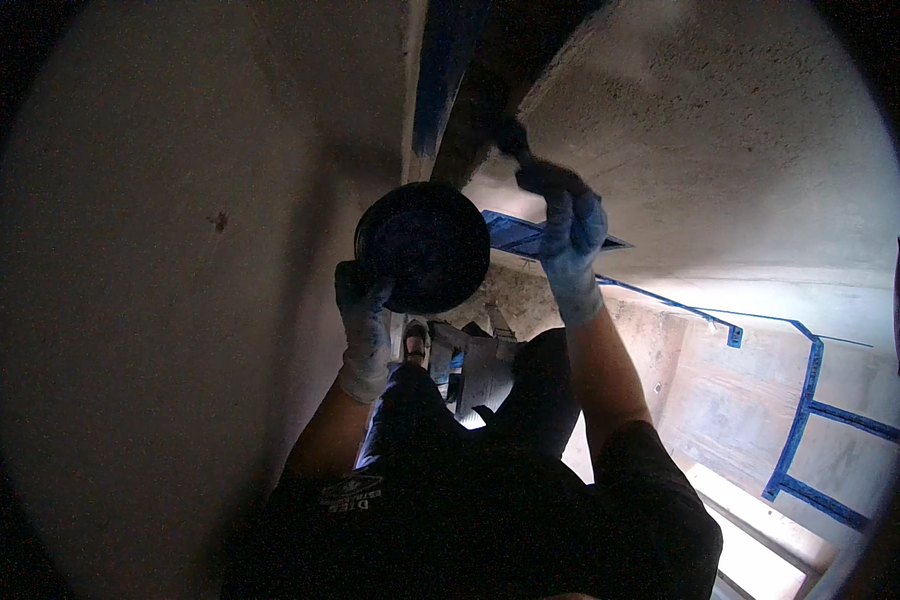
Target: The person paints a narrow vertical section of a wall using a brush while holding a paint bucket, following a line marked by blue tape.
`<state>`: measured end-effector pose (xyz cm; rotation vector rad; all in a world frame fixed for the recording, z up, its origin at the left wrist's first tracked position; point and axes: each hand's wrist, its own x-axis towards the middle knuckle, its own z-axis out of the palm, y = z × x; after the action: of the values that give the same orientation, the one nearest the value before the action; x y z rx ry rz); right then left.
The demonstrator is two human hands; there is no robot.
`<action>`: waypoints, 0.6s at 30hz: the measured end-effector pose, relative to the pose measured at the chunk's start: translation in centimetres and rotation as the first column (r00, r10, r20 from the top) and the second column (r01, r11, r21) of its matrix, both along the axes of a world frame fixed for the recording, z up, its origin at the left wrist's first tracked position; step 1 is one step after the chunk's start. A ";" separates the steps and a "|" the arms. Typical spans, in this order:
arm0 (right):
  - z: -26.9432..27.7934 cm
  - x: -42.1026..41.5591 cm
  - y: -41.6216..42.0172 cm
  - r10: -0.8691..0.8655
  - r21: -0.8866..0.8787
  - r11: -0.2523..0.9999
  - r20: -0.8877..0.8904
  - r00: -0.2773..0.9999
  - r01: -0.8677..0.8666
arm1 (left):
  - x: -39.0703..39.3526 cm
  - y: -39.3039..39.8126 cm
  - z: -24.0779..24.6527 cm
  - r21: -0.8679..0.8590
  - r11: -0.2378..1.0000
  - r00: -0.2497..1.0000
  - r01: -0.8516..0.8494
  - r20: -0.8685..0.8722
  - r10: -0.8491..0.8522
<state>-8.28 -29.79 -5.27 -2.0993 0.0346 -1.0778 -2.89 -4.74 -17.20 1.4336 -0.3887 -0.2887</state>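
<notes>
My left hand (364, 330), in a pale blue-stained work glove, grips the rim of a round dark bucket (427, 247) on its left side. The bucket's inside is too dark to make out its contents. My right hand (574, 232), gloved the same way, is raised to the right of the bucket. It holds a dark paintbrush (514, 142), whose head lies at the edge of a wide dark band (514, 67); whether they touch I cannot tell. Beside that band runs a dark blue strip (446, 75).
A bare plaster wall (157, 262) stands close on my left, and a rough wall surface (705, 150) is on the right. Blue painted lines (799, 420) cross the right-hand surfaces. Below are my shoe (415, 341) and a grey board-like object (486, 371). Bright light enters at lower right.
</notes>
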 end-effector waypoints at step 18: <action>-12.3 4.5 -4.0 -0.006 -0.588 0.801 -0.200 0.980 -0.115 | -1.6 4.5 -5.9 0.245 0.969 0.991 -0.020 -0.122 0.051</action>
<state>-3.82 -33.80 -17.59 -2.7514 -0.3140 -0.9176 -4.48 -0.25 -23.10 1.6512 -0.2273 -0.4079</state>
